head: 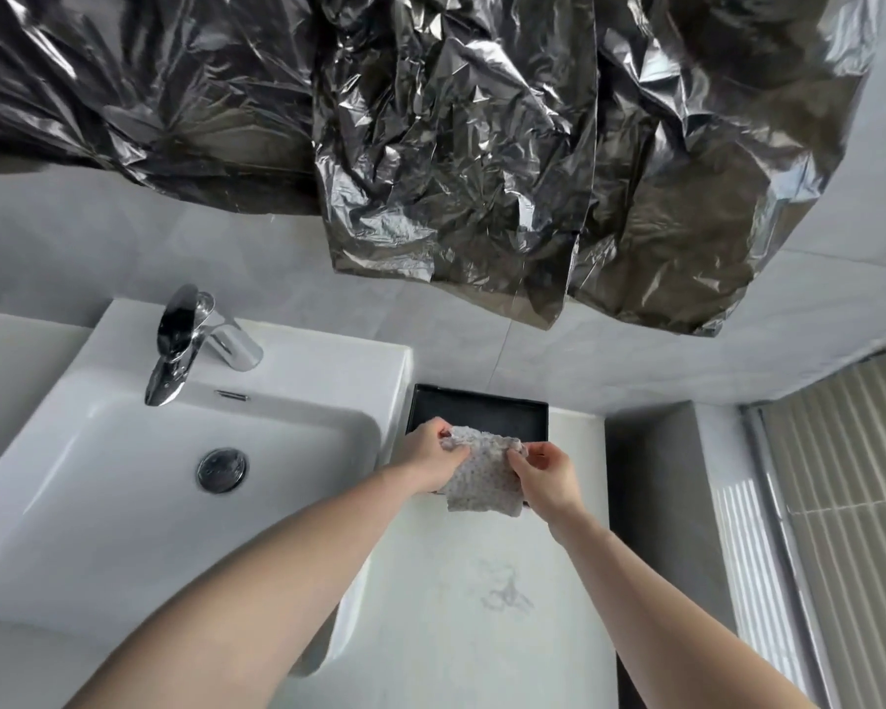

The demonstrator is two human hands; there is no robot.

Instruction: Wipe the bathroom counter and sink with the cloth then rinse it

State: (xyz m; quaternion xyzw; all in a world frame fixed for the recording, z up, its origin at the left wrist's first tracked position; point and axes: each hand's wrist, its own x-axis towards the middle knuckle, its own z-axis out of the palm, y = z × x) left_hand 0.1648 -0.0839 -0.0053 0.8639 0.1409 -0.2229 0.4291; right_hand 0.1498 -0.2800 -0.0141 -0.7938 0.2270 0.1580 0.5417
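Over the counter (487, 596), the left hand (430, 455) and right hand (546, 478) are both pinching a small, dotted, crumpled cloth (484, 478).

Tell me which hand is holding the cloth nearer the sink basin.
The left hand: it pinches the spotted cloth's upper left corner beside the white sink's right rim. The right hand grips the opposite corner, over the counter.

Bright daylight from the right; sharp focus; edges bowed.
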